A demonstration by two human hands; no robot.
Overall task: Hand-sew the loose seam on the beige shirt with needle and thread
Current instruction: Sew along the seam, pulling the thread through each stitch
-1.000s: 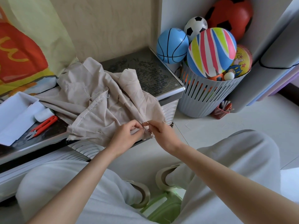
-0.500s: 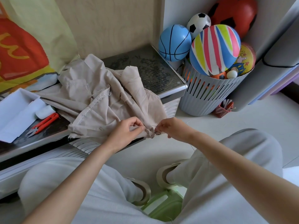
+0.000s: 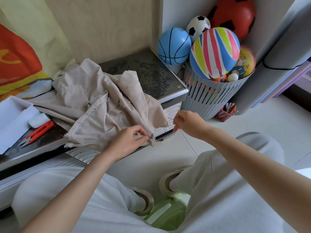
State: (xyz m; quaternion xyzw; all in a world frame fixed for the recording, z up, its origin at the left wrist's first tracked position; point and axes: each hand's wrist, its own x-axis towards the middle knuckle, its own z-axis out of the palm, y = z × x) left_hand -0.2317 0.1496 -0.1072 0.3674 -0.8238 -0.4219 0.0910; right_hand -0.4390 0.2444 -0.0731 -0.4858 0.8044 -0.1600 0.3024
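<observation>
Shirt (image 3: 101,106), seam at table (image 3: 151,76) edge: my left grip (image 3: 129,140) pinches the seam, right grip (image 3: 188,123) pinches thread (image 3: 169,118). I'd draw snug, without puckering.

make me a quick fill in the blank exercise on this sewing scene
The left hand pinches the ____ shirt at its edge.
The right hand pinches the needle to the ____ of the shirt.
The red snips lie ____ of the shirt.
The basketball is ____.
Missing words: beige, right, left, blue.

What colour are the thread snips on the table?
Red-orange; the thread snips show best in head view.
</observation>
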